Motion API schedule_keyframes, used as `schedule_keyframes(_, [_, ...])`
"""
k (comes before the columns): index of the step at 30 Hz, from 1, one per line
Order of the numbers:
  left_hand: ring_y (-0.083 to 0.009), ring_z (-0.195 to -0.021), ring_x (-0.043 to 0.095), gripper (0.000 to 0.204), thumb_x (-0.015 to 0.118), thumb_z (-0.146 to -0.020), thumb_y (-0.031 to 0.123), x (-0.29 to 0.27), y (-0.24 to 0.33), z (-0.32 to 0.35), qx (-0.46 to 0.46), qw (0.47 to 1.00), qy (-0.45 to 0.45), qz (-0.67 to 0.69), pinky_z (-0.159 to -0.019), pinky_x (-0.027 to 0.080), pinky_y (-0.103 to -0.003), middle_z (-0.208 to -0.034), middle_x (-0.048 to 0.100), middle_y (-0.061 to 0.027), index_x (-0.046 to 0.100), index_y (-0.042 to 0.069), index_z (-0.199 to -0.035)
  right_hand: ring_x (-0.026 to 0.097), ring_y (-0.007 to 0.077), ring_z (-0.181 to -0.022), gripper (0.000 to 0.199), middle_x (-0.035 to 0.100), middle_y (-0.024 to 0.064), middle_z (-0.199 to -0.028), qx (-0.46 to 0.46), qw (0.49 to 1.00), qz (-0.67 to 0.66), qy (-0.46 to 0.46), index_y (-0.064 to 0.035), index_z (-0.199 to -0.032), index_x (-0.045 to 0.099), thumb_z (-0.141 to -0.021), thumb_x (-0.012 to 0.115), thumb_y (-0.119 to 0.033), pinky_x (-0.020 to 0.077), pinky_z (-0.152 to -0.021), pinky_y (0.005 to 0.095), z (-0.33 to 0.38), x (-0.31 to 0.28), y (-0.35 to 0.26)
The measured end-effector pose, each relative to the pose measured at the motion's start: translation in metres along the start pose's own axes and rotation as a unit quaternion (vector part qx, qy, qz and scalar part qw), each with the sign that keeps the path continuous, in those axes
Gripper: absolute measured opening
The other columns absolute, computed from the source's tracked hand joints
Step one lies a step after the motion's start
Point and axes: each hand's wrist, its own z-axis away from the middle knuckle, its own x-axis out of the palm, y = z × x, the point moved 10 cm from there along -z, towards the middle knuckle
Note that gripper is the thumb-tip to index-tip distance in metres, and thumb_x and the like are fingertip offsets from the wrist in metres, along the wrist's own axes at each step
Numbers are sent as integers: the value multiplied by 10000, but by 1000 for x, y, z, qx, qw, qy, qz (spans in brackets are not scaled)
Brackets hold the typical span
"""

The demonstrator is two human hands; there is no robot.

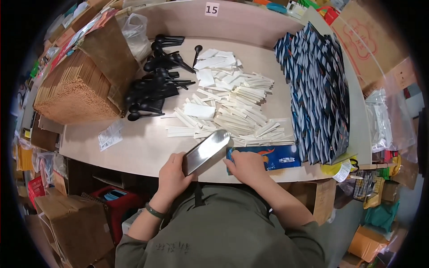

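Observation:
My left hand (173,175) is closed around the lower end of a long, shiny silver object with a rounded tip (208,151), tilted up to the right over the table's near edge. What kind of thing it is, I cannot make out. To its right, my right hand (246,165) grips the left end of a flat blue packet (286,157) with an orange and white print. The packet lies along the near edge, its right end beside a row of blue packets. Just beyond both hands spreads a pile of narrow white paper sleeves (241,114).
Black plastic spoons (154,89) lie heaped left of the sleeves. An open carton of stacked brown cardboard (73,87) stands at the left, a clear bag (135,38) behind it. Dark blue packets (317,94) stand tightly packed at the right. A low partition (250,24) closes the back.

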Motion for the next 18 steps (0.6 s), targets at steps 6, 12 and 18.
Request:
schedule_keyframes(6, [-359, -942, 628, 741, 854, -693, 237, -5, 0, 11, 41, 991, -120, -39, -786, 527, -427, -1054, 602, -143, 518, 93, -1337, 669, 375, -733, 238, 672, 163, -741, 36, 999, -29, 0, -47, -864, 643, -851, 608, -283, 510, -653, 502, -19, 18, 12])
schedule_keyframes(12, [-380, -968, 620, 769, 857, -682, 315, 2, 20, -21, 149, 968, -195, -52, -805, 518, -433, -1070, 607, -142, 529, 87, -1339, 666, 361, -703, 192, 673, 137, -699, -74, 987, -132, 52, -73, -783, 648, -836, 625, -256, 521, -645, 470, -22, 21, -50])
schedule_keyframes(18, [-390, -1099, 586, 673, 844, -721, 314, -27, 6, -38, 204, 977, -22, 56, -939, 494, -426, -1221, 606, -184, 588, 50, -1285, 647, 369, -843, 193, 664, 163, -856, 0, 986, 2, 168, -54, -794, 628, -834, 712, -223, 514, -721, 455, -73, -43, 8])
